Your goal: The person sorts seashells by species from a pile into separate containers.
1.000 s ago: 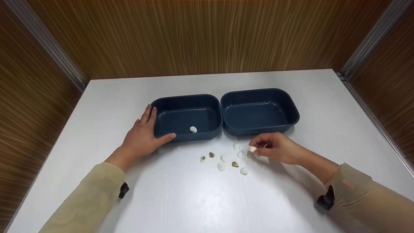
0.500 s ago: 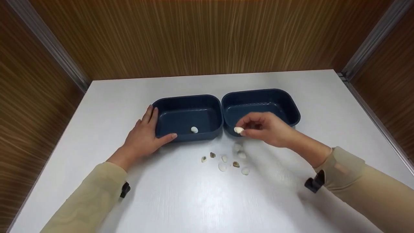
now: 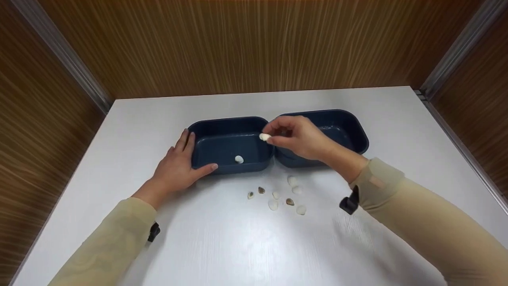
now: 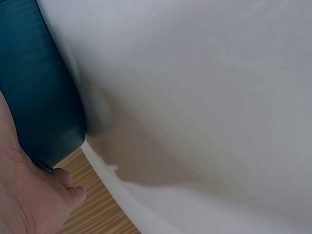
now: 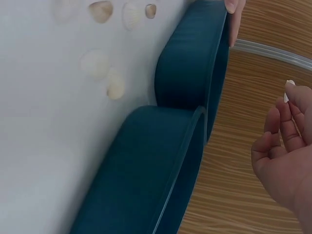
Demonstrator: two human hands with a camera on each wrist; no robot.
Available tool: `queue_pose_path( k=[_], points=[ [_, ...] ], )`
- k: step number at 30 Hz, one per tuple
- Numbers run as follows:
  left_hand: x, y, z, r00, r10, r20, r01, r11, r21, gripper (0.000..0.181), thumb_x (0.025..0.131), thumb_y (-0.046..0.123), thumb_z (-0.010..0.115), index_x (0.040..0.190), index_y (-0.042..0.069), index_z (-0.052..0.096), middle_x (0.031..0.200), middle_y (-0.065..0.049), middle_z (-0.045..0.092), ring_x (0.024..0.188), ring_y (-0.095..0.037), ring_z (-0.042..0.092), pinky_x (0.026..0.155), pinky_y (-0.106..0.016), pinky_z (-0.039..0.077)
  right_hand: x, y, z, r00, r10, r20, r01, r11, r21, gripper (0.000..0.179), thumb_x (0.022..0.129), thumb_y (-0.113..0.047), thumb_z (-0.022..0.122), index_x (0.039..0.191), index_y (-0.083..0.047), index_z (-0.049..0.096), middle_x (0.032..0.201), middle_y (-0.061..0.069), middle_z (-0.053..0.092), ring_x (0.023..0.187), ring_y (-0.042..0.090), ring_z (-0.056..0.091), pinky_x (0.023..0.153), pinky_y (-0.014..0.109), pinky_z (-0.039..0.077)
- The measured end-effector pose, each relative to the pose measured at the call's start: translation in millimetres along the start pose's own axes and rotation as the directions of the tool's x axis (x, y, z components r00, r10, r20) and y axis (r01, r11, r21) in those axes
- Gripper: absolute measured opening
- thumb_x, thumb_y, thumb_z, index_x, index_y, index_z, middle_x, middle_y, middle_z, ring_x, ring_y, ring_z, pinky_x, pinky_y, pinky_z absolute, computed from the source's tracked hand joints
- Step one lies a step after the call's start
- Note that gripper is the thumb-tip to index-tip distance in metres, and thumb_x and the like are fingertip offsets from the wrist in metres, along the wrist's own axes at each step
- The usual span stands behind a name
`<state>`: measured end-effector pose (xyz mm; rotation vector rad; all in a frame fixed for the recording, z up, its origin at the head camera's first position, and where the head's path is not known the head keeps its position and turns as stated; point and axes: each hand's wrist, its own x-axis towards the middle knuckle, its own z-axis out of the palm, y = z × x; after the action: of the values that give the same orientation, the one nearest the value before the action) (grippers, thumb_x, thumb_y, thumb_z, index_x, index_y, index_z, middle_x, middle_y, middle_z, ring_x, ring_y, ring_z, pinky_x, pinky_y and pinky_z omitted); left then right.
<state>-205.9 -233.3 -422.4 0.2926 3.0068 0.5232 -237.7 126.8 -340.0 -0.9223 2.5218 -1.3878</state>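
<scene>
Between thumb and fingertips, my right hand [image 3: 299, 137] pinches a white seashell [image 3: 264, 137] above the inner end of the left blue bin [image 3: 232, 168]. The pinched shell [image 5: 287, 90] shows small and pale in the right wrist view. My left hand [image 3: 176, 167] lies with straight fingers along the left end of that bin, its thumb over the front rim. A single white shell [image 3: 239, 159] lies inside the left bin near its front wall. In the left wrist view, the left hand [image 4: 36, 195] rests against the outside of the bin [image 4: 41, 87].
A second blue bin [image 3: 345, 119] stands right beside the first, partly hidden by the right hand. Several white shells [image 3: 273, 204] and a few brown ones [image 3: 290, 201] lie scattered on the white table [image 3: 222, 246] in front. Wood-grain panels [image 3: 254, 47] surround the table.
My right hand has carried the white shell up and leftward from the table, past the right bin's front, to above the left bin. The left hand stays in place.
</scene>
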Motion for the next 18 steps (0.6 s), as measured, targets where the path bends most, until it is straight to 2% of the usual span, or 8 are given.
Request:
queue_pose_path(
  k=[9,18],
  points=[
    [0.1,-0.1,-1.3,1.000,-0.006,-0.002,0.006,1.000,-0.013,0.127,0.088,0.091,0.049,0.171,0.007,0.000,0.178,-0.015,-0.009,0.151,-0.061,0.023,0.123,-0.065,0.024,30.7,7.0,26.5,1.000,-0.005,-0.022,0.005,1.000,0.013,0.016,0.101,-0.011,0.074,0.117,-0.009,0.077,0.103,0.003,0.073,0.088,0.019,0.061,0.077,0.029,0.050],
    [-0.4,2.3,-0.2,1.000,-0.008,-0.002,0.008,1.000,-0.013,0.128,0.087,0.093,0.047,0.171,0.007,0.001,0.178,-0.015,-0.008,0.152,-0.060,0.022,0.125,-0.064,0.021,44.7,25.7,48.4,0.999,-0.009,-0.053,0.010,1.000,0.013,0.014,0.101,-0.012,0.075,0.114,-0.008,0.078,0.103,0.003,0.074,0.088,0.018,0.064,0.077,0.029,0.052]
  ],
)
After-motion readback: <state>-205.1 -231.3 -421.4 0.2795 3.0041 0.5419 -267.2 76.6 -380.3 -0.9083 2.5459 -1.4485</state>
